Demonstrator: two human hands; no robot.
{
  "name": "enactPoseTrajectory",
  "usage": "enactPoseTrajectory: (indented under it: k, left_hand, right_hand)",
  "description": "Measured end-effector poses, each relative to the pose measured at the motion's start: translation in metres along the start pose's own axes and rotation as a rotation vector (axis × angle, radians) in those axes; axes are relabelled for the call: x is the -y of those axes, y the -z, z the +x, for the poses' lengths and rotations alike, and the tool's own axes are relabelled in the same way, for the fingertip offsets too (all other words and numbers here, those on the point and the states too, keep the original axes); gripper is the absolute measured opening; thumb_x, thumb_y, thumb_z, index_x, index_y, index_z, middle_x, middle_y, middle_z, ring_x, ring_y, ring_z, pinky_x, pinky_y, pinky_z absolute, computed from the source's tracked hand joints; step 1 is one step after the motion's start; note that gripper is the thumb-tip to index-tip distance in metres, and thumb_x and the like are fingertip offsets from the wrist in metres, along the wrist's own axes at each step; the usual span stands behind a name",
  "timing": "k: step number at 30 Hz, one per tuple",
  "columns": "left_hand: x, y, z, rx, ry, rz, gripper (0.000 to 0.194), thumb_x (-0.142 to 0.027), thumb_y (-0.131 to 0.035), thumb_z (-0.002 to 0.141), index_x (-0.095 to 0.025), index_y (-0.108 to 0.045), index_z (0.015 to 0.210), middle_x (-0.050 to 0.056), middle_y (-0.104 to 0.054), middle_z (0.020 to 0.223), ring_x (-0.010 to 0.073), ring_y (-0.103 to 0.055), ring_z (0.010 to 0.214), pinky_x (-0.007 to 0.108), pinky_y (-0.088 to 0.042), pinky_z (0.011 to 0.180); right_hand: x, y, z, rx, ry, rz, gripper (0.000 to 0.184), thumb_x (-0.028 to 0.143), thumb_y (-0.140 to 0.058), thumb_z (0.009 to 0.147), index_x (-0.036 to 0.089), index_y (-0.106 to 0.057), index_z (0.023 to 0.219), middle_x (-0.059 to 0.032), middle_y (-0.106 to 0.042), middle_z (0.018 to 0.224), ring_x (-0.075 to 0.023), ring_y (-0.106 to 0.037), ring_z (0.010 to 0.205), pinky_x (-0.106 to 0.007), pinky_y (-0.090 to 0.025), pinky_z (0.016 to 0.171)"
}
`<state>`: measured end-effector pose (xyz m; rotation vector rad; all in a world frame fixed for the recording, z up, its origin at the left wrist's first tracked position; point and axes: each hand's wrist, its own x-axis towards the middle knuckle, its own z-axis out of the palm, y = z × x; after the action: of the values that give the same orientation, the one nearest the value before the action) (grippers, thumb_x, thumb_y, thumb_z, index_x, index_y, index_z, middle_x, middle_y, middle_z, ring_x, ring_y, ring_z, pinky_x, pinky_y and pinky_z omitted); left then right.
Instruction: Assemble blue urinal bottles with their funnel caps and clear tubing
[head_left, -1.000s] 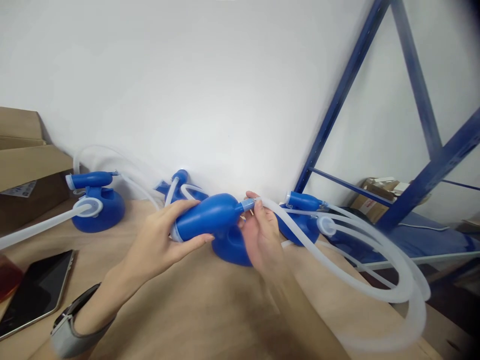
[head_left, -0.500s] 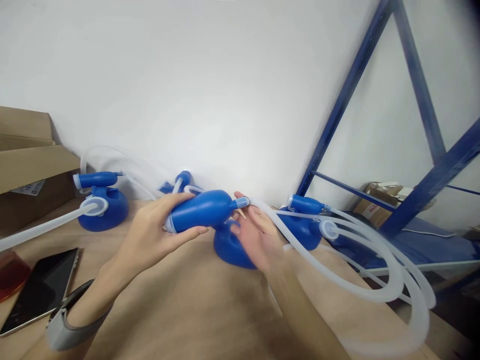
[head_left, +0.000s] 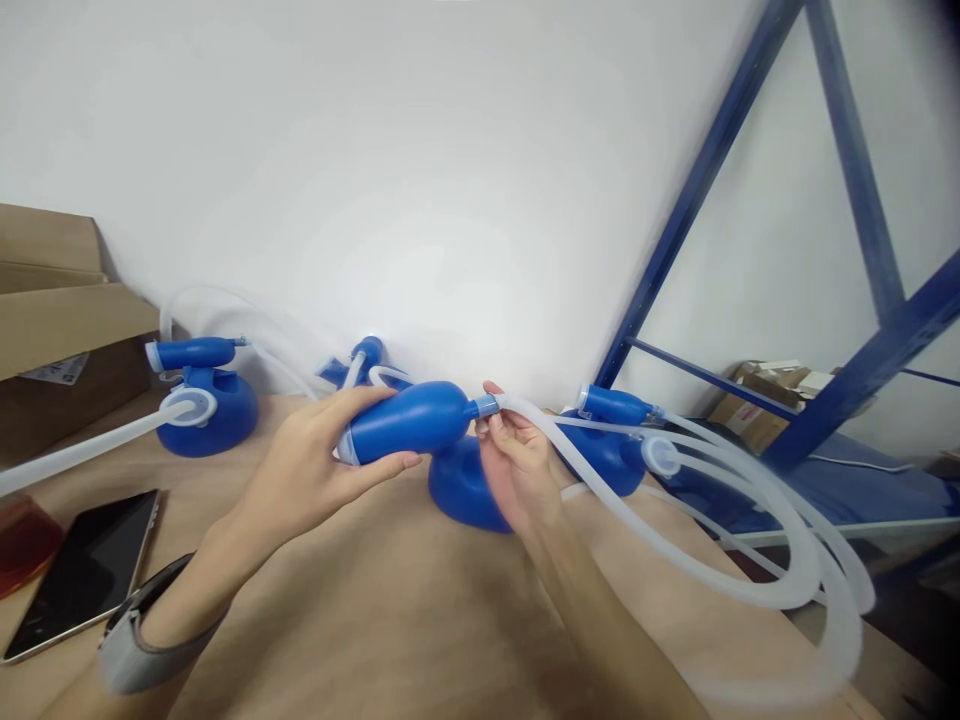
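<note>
A blue, rounded, bottle-shaped plastic vessel [head_left: 412, 420] is held above the brown desk [head_left: 405, 630], between the left hand [head_left: 304, 465], curled around its wide, capped end, and the right hand [head_left: 521, 470], pinching where its neck meets a translucent white plastic tube [head_left: 637, 541].

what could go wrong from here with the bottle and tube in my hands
The left hand grips the blue bottle while the right hand is at its joint with the white tube; an uneven pull might loosen that joint.

The tube's big loop overlaps other tubes on the right in this view, so it could snag.

The phone lies near the left forearm and might get nudged.
</note>
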<state>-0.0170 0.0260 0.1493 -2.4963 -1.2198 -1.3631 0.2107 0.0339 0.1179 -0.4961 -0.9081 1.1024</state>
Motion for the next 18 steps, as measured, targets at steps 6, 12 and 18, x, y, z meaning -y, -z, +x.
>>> enactPoseTrajectory:
  k: [6,12,18]
  left_hand:
    - [-0.0052,-0.0031,0.0015,0.077,0.079,-0.048,0.058,-0.070,-0.072,0.083,-0.026,-0.067,0.121,0.004,-0.079,0.108,0.0288,-0.077,0.092,0.035,-0.061,0.075]
    - [-0.0080,-0.0098,-0.0001,0.037,0.048,-0.035,0.058,-0.070,-0.071,0.084,-0.025,-0.067,0.121,0.006,-0.079,0.109,0.0289,-0.077,0.091,0.037,-0.062,0.076]
    - [-0.0033,-0.0044,0.0018,0.020,0.045,-0.015,0.061,-0.071,-0.073,0.083,-0.027,-0.066,0.124,0.007,-0.079,0.116,0.0313,-0.077,0.099,0.039,-0.063,0.081]
  right_hand:
    - [0.0009,-0.0028,-0.0048,-0.048,0.068,-0.060,0.021,0.031,-0.084,0.075,0.025,-0.079,0.095,-0.0015,-0.066,0.087,-0.0170,-0.054,0.081,-0.036,-0.050,0.084]
    - [-0.0008,-0.0033,-0.0053,-0.060,0.067,-0.084,0.024,0.033,-0.083,0.076,0.024,-0.077,0.098,-0.0016,-0.063,0.085,-0.0178,-0.054,0.080,-0.035,-0.051,0.082]
    - [0.0026,-0.0037,-0.0039,0.032,0.000,0.025,0.027,0.033,-0.086,0.076,0.026,-0.077,0.101,-0.0003,-0.065,0.089,-0.0158,-0.057,0.081,-0.033,-0.051,0.085]
